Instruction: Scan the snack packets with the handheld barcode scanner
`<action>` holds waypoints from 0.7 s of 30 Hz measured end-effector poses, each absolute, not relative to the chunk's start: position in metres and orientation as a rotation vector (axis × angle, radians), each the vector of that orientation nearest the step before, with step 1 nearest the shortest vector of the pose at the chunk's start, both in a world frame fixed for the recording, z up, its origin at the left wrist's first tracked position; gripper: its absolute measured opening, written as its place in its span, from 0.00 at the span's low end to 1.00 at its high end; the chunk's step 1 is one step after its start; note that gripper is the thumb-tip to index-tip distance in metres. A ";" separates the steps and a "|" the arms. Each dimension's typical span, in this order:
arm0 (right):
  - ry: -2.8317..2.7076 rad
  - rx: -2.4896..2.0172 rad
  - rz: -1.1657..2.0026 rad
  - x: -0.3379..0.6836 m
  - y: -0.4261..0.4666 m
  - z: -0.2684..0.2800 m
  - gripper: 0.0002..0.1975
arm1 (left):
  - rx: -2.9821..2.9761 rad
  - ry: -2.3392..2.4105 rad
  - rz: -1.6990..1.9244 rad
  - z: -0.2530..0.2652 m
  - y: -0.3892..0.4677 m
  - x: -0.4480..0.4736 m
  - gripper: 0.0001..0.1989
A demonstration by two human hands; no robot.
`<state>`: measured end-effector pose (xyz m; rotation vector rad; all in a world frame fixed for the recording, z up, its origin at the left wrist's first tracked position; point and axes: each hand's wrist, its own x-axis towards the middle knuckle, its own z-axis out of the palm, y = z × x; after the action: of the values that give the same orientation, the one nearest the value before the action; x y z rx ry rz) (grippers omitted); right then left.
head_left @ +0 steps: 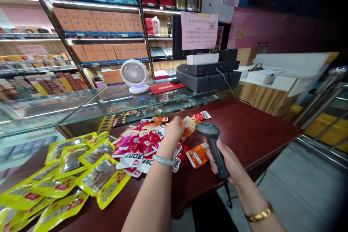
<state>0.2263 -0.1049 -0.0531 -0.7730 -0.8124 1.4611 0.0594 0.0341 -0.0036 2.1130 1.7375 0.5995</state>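
My right hand (228, 161) is wrapped round the handle of a dark barcode scanner (208, 129), whose head points forward and left over the table. My left hand (175, 130), with a pale bangle at the wrist, pinches a small cream and orange snack packet (189, 124) in front of the scanner head. Under and left of that hand spreads a heap of red, pink and orange snack packets (149, 138). One orange packet (198, 155) lies apart, just left of the scanner handle. Larger yellow-edged snack bags (96, 174) overlap in a pile at the left.
Everything lies on a dark red table (244, 123). Behind it stand a glass counter (108, 98), a white fan (134, 74), a red mat (166, 87) and a black till (208, 76). A metal railing (323, 105) is at the right. The scanner's cord (227, 190) hangs down.
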 end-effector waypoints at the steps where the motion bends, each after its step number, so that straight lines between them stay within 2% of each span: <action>1: -0.820 -0.773 1.459 0.226 -0.105 -0.054 0.20 | 2.067 1.719 0.680 -0.005 0.037 0.058 0.17; 6: -0.857 -0.779 1.442 0.227 -0.105 -0.055 0.21 | 2.020 1.545 0.801 -0.018 0.043 0.066 0.10; 15: -0.832 -0.771 1.413 0.225 -0.106 -0.054 0.21 | 2.191 1.497 0.758 -0.021 0.036 0.076 0.15; 18: -0.828 -0.769 1.407 0.224 -0.106 -0.053 0.20 | 2.072 1.555 0.762 -0.024 0.036 0.080 0.13; 21: -0.819 -0.766 1.402 0.223 -0.107 -0.052 0.20 | 1.879 1.522 0.832 -0.029 0.034 0.091 0.17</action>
<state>0.2233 -0.1069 -0.0515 -0.7661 -0.8189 1.4021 0.0911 0.0339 -0.0287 1.8790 1.5220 0.8317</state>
